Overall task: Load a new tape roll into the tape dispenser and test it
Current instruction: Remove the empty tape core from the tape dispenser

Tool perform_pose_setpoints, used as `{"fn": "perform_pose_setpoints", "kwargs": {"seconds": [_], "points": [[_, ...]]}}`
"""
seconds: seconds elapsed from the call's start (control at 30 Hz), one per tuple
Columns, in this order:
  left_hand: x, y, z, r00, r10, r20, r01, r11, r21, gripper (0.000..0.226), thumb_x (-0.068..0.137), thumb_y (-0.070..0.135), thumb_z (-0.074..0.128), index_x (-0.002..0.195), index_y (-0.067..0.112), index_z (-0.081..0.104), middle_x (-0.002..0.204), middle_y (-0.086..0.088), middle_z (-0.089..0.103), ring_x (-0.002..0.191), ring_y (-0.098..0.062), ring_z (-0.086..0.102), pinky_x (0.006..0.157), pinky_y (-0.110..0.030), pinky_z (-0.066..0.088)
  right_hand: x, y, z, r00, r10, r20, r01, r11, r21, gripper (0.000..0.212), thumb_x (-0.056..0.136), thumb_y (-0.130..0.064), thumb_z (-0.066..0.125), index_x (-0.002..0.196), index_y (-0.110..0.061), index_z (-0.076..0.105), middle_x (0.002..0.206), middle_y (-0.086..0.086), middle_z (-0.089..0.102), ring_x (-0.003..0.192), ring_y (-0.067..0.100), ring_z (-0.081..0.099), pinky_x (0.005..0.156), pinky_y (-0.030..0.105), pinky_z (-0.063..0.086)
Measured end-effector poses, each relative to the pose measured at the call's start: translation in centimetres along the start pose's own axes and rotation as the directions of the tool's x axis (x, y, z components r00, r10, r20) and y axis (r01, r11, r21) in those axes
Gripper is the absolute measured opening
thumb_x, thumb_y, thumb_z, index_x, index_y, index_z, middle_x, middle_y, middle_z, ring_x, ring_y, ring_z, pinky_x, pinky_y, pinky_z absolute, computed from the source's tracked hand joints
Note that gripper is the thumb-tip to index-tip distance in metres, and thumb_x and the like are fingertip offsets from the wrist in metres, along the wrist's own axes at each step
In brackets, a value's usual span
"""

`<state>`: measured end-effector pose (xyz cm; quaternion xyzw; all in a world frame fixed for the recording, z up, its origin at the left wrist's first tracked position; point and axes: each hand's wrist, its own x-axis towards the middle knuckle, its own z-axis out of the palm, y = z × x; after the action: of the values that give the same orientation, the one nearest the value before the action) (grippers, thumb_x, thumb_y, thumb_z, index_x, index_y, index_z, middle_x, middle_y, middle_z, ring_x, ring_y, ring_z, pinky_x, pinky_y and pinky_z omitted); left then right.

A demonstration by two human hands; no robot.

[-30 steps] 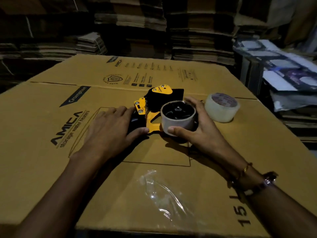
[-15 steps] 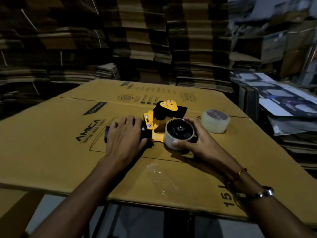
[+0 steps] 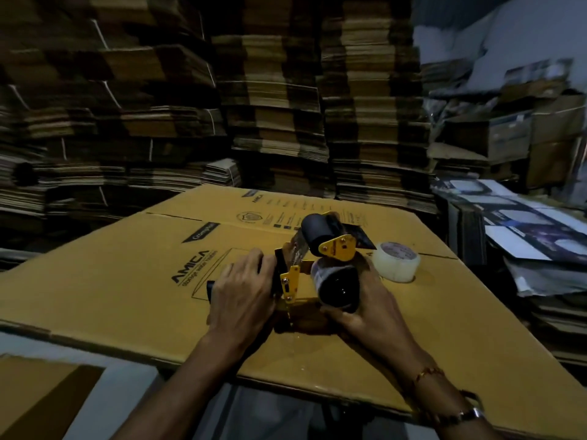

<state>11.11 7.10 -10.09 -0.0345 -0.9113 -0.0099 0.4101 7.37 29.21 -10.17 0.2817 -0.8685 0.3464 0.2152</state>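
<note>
Hands have lifted the dispenser (image 3: 320, 258) off the cardboard sheet (image 3: 127, 281); a second ago it lay flat on its side, and now it stands tipped up with its black roller at the top. The left hand (image 3: 244, 290) wraps its fingers around the black handle. The right hand (image 3: 371, 309) cups its fingers around the roll (image 3: 338, 285) mounted on the hub, thumb underneath. The view has also risen, showing more of the stacked cardboard behind. This suggests the roll is seated and threading the tape end toward the roller and blade comes next; whether any tape is already pulled out cannot be told in the dim light.

A spare clear roll (image 3: 395, 261) sits on the sheet just right of the dispenser, near the right hand. The sheet's near edge runs just below both wrists, with a drop beyond it. Open sheet lies to the left and far side for a test strip.
</note>
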Motion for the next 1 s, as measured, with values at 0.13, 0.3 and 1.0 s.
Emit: {"fn": "perform_pose_setpoints", "kwargs": {"seconds": [0.13,0.3,1.0], "points": [[-0.7,0.0,-0.3,0.995,-0.03,0.096,0.037,0.996,-0.077,0.057,0.061,0.027,0.087,0.104,0.016,0.051,0.077,0.001,0.061,0.058,-0.016,0.058,0.048,-0.029,0.047,0.0,0.1,-0.2,0.999,-0.005,-0.051,0.008,0.999,0.051,0.093,0.072,-0.045,0.084,0.144,-0.033,0.026,0.132,-0.016,0.042,0.115,-0.006,0.042,0.084,-0.005,0.035],[-1.2,1.5,-1.6,0.978,-0.058,0.2,0.095,0.979,-0.182,0.045,0.083,0.032,0.066,0.117,0.021,0.037,0.095,0.006,0.058,0.072,-0.012,0.056,0.061,-0.024,0.048,0.0,0.8,0.2,0.996,0.064,-0.064,-0.062,0.997,0.038,0.092,0.071,-0.046,0.084,0.143,-0.028,0.028,0.13,-0.017,0.039,0.12,0.0,0.041,0.089,0.003,0.033],[-1.1,4.0,-1.8,0.765,-0.227,0.602,0.566,0.684,-0.46,0.075,0.078,0.042,0.065,0.139,0.04,0.021,0.097,0.0,0.064,0.083,-0.024,0.063,0.076,-0.04,0.054,0.0,2.0,-0.5,0.966,0.259,-0.01,-0.231,0.877,0.421,0.066,0.089,-0.02,0.072,0.143,-0.032,0.037,0.143,-0.011,0.045,0.126,0.01,0.052,0.102,0.033,0.049]]}}
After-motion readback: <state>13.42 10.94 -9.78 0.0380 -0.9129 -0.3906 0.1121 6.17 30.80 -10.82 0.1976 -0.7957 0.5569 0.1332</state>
